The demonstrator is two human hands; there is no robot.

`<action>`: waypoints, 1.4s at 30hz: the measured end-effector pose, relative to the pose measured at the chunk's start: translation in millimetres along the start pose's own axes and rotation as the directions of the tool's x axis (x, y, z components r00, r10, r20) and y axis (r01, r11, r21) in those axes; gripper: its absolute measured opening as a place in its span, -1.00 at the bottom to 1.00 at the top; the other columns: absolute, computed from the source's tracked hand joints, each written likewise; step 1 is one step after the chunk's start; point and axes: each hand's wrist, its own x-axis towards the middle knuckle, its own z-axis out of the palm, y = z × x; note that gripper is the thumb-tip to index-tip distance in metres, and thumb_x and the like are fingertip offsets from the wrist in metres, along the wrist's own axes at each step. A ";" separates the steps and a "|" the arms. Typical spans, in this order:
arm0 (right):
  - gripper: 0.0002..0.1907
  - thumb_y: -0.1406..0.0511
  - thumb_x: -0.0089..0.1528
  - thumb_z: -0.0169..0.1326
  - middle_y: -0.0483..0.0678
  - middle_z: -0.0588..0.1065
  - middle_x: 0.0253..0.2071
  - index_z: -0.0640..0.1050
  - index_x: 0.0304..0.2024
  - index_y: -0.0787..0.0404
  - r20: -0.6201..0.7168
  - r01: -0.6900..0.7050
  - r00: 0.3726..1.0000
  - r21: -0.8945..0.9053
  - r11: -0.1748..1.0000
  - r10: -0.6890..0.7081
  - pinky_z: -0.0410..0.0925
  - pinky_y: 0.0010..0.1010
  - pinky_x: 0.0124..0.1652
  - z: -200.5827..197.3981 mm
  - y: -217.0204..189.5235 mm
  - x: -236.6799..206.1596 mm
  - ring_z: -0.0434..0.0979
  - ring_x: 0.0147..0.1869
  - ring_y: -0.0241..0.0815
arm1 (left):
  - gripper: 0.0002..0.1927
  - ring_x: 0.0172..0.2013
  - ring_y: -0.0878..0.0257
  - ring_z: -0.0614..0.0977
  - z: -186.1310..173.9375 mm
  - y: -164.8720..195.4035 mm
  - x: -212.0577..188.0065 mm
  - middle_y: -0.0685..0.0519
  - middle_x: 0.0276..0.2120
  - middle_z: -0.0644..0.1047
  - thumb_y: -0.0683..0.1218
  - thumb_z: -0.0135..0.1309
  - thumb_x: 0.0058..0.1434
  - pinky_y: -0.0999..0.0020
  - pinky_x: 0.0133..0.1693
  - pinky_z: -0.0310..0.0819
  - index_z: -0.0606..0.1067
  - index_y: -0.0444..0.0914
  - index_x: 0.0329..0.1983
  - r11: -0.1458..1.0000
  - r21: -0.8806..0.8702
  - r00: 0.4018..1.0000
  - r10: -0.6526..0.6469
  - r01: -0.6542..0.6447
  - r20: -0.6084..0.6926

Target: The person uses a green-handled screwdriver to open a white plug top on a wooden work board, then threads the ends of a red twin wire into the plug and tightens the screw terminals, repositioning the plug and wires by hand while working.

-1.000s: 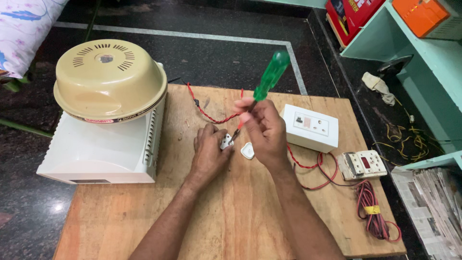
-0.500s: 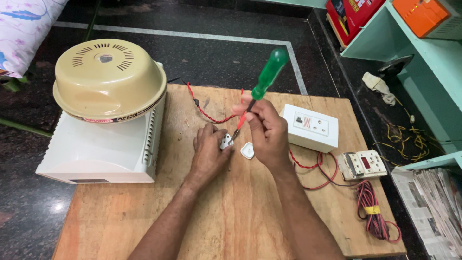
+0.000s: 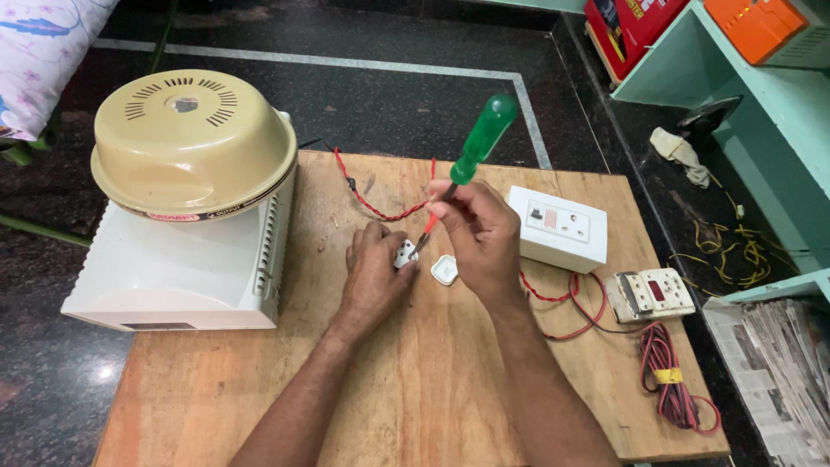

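- Fingers of the right hand [image 3: 484, 238] are clamped around the shaft of a green-handled screwdriver [image 3: 471, 156], just below the handle; its tip points down into a small white plug piece [image 3: 405, 253].
- Fingers of the left hand [image 3: 373, 272] are closed on that white plug piece, pinning it against the wooden board [image 3: 415, 380] near the board's middle.
- One second white plug part [image 3: 443, 270], a small rounded square, lies loose on the board between the two hands, just beside the right palm.
- Containers: a pale green shelf unit [image 3: 769, 112] at the upper right carries one orange box [image 3: 761, 26] on top; one red box [image 3: 631, 26] stands on the floor beside it.
- One white appliance housing [image 3: 173, 268] sits on the board's left edge, with one beige domed cover [image 3: 192, 143], slotted on top, resting on it.
- Two switch-and-socket boxes: a white one [image 3: 560, 227] just right of the right hand, and a smaller, dirtier one [image 3: 654, 294] further right.
- One twisted red wire [image 3: 380, 207] curves across the board behind the hands; more red cable [image 3: 666, 380] loops near the smaller box, bundled with a yellow tie.
- The plug piece looks white, small and blocky, mostly hidden by the left fingers.
- One stack of newspapers [image 3: 787, 363] lies on the floor at the right.
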 end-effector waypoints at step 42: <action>-0.86 0.40 0.10 0.21 0.05 0.53 -0.26 0.58 -0.28 0.28 0.235 -0.083 0.932 -0.604 0.792 0.277 0.40 -0.19 -0.15 0.7 38.2 -6.1 0.56 -0.14 0.03 | -0.59 0.01 -0.08 0.42 0.2 0.7 0.2 -0.13 -0.10 0.43 -0.10 0.33 0.02 -0.02 0.03 0.28 0.56 -0.28 -0.04 1.000 0.027 1.000 -0.014 0.013 0.012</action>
